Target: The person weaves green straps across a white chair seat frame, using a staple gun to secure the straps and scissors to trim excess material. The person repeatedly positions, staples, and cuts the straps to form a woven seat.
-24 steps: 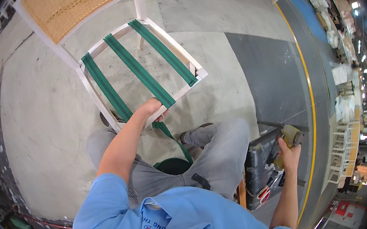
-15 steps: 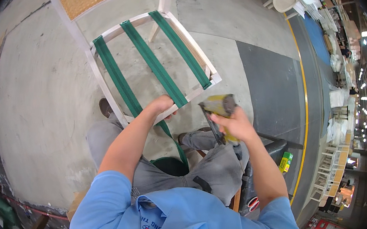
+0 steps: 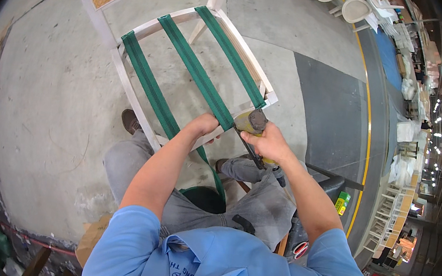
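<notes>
While webbing [image 3: 195, 75] stays, yellow tool [image 3: 250, 121] nearer chair [image 3: 135, 100].

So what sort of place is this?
Probably a furniture workshop: a whitish chair frame strung with green straps, a yellow handheld tool in the right hand, and what look like pale chairs lined up at the right.

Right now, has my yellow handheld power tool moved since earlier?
Yes: the tool went leftward, from the glossy black surface toward the pale wooden chair frame.
</notes>
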Tool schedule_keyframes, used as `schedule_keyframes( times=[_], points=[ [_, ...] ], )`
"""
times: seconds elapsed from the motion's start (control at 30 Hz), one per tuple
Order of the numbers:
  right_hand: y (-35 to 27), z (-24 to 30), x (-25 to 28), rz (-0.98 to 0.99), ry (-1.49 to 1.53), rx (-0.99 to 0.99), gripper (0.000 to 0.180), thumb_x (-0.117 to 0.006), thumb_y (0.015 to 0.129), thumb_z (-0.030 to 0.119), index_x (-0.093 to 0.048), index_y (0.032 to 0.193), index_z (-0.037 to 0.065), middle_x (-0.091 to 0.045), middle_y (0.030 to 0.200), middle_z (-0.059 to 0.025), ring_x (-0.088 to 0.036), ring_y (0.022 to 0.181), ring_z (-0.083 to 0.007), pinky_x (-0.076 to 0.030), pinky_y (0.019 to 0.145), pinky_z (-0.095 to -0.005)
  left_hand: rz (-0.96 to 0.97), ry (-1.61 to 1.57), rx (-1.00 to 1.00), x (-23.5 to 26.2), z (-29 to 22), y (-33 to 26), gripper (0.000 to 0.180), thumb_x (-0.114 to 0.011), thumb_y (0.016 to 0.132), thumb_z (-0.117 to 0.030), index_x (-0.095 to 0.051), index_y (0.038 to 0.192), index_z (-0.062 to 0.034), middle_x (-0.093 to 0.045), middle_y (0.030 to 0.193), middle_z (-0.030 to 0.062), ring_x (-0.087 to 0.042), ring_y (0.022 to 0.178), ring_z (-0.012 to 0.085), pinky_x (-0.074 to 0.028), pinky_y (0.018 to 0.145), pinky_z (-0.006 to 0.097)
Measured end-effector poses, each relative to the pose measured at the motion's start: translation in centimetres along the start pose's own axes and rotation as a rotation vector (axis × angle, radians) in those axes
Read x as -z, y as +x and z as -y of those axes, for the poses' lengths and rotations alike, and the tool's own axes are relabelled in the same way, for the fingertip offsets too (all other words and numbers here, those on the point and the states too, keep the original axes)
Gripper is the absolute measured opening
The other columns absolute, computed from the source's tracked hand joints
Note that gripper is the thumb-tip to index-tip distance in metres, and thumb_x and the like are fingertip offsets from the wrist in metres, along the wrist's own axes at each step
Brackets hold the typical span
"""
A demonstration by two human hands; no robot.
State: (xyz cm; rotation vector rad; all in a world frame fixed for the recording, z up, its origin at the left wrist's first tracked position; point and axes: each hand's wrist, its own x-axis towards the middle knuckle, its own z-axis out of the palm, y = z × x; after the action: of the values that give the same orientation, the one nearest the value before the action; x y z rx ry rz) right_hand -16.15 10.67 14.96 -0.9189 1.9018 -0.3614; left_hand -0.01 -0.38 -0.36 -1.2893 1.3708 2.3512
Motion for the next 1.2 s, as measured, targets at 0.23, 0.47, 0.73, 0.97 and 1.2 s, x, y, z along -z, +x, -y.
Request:
schedule_keyframes(
  times=[0.23,0.47,0.73,0.97,1.2],
  points=[
    [-1.1,0.6,-1.1,0.008,0.009,0.005,0.043,-0.081,0.089,0.030,-0.067,0.114,-0.002,-0.067,0.074,-0.0052,-0.058,0.054,-0.0131,-0.049,0.053,-0.0331,0.007,0.021,0.032,0.2,0.9,0.8,0.032,-0.063,0.096,-0.032,-0.072,0.096,-0.0012,-0.070,0.076,0.0122,-0.063,0.051,0.0229,-0.048,0.045,0.040],
    [-1.5,0.9,-1.9,0.043,-0.013,-0.010,0.043,-0.082,0.089,0.028,-0.066,0.117,0.000,-0.068,0.078,-0.0043,-0.058,0.056,-0.0124,-0.050,0.053,-0.0319,-0.014,-0.027,0.063,0.1,0.8,0.7,0.024,-0.062,0.095,-0.024,-0.069,0.091,-0.0016,-0.068,0.073,0.0132,-0.061,0.048,0.0249,-0.047,0.042,0.040],
    [-6.4,-1.3,3.1,-0.083,0.231,0.011,0.043,-0.081,0.092,0.028,-0.064,0.119,0.000,-0.068,0.086,-0.0020,-0.056,0.057,-0.0104,-0.046,0.051,-0.0272,-0.014,-0.013,0.150,0.2,0.3,0.4,0.026,-0.064,0.095,-0.024,-0.070,0.088,-0.0006,-0.070,0.077,0.0152,-0.065,0.056,0.0281,-0.050,0.049,0.042],
    [-10.5,-5.6,7.5,-0.199,0.467,0.161,0.029,-0.077,0.096,0.024,-0.068,0.108,-0.001,-0.066,0.083,-0.0012,-0.056,0.057,-0.0096,-0.045,0.051,-0.0271,-0.937,0.466,-0.773,-4.5,3.4,-6.6,0.027,-0.065,0.093,-0.023,-0.073,0.103,0.0001,-0.072,0.095,0.0248,-0.070,0.093,0.0398,-0.055,0.086,0.043],
    [-10.4,-7.5,7.6,-0.155,0.542,0.193,0.035,-0.081,0.093,0.030,-0.069,0.106,0.001,-0.065,0.080,0.0005,-0.057,0.057,-0.0084,-0.044,0.050,-0.0264,-0.488,-0.169,-0.126,-10.2,7.9,-3.1,0.095,-0.073,0.093,-0.023,-0.014,0.167,-0.0259,-0.045,0.156,0.0147,-0.049,0.136,0.0319,-0.041,0.106,0.047]
  ],
)
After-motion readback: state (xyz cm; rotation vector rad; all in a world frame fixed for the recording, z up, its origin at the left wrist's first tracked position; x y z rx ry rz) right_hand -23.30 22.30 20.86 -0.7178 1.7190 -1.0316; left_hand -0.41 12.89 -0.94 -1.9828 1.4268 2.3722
